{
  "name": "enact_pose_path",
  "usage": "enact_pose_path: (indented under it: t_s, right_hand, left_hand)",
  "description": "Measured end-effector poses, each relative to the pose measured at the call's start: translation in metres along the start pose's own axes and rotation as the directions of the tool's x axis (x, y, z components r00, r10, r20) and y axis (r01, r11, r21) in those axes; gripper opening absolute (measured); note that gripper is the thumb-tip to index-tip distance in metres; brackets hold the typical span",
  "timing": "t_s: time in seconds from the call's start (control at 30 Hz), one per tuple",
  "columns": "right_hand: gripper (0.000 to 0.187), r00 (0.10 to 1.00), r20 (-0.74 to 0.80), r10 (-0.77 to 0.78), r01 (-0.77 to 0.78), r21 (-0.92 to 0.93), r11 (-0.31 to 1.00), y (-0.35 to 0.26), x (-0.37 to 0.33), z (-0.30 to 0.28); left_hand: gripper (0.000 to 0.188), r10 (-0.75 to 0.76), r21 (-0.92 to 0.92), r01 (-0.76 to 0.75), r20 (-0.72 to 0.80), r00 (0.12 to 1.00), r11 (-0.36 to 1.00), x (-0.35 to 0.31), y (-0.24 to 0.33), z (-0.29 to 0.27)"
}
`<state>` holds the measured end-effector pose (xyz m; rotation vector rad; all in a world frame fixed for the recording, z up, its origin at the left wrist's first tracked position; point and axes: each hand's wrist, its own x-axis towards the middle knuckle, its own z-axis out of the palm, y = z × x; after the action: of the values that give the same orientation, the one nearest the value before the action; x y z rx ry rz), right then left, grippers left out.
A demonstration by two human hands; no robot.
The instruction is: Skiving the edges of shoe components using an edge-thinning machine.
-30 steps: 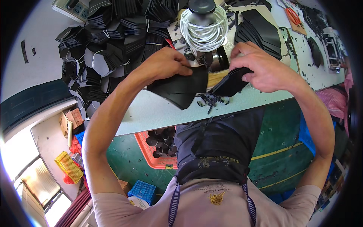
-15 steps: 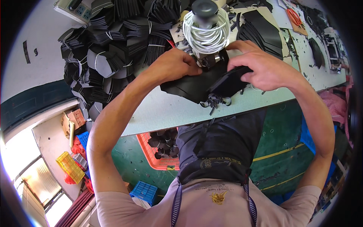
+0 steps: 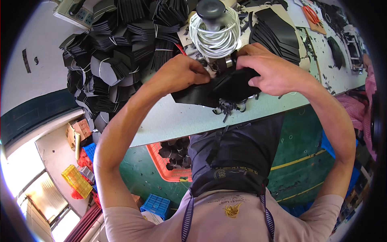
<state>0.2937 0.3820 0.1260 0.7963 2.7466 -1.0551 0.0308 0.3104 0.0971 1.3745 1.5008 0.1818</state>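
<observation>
In front of a small machine with a black knob and a coil of white cable, black sheet pieces lie at the table edge. My left hand is closed, its thumb and fingertips pinched at the top edge of a flat black piece. On the other side, my right hand grips a folded-looking black piece, thumb below and fingers bent over it by the machine. Where both pieces meet the machine is hidden by my fingers. Dark trimmings hang together just below.
Tied bundles of black cut pieces are heaped at the left. More black pieces fan out at the back right, near orange-handled scissors. Below the table edge stands an orange basket of dark pieces. Another person's pink sleeve shows at right.
The black piece in my right hand has turned and shifted left, now overlapping the flat piece more. My right hand moved slightly left with it; my left hand stays nearly in place.
</observation>
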Motion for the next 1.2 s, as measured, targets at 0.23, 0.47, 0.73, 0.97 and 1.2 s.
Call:
enact_pose_path:
  t_s: [0.23,0.47,0.73,0.97,1.2]
  right_hand:
    - [0.045,0.958,0.258,0.124,-0.126,-0.007,0.992,0.001,-0.008,-0.022]
    - [0.048,0.994,0.1,0.03,-0.031,0.004,1.0,0.004,0.001,-0.008]
    - [0.044,0.992,-0.12,-0.044,0.027,-0.136,0.99,0.013,-0.041,0.027]
    - [0.031,0.959,-0.223,-0.175,0.148,-0.135,0.98,0.013,-0.057,0.044]
    - [0.013,0.771,-0.341,-0.537,0.433,-0.337,0.836,-0.011,-0.081,0.053]
  left_hand:
    - [0.026,-0.168,0.036,0.172,-0.101,0.981,0.984,0.0,-0.004,-0.004]
    - [0.032,-0.203,-0.078,0.193,-0.151,0.967,0.978,0.004,0.013,0.028]
    - [0.029,-0.178,-0.666,0.169,0.055,0.983,0.727,-0.035,-0.009,0.064]
    - [0.03,-0.146,-0.741,0.071,-0.037,0.989,0.668,-0.049,-0.01,0.095]
    - [0.037,0.095,-0.945,0.267,0.288,0.953,0.189,-0.05,0.02,0.138]
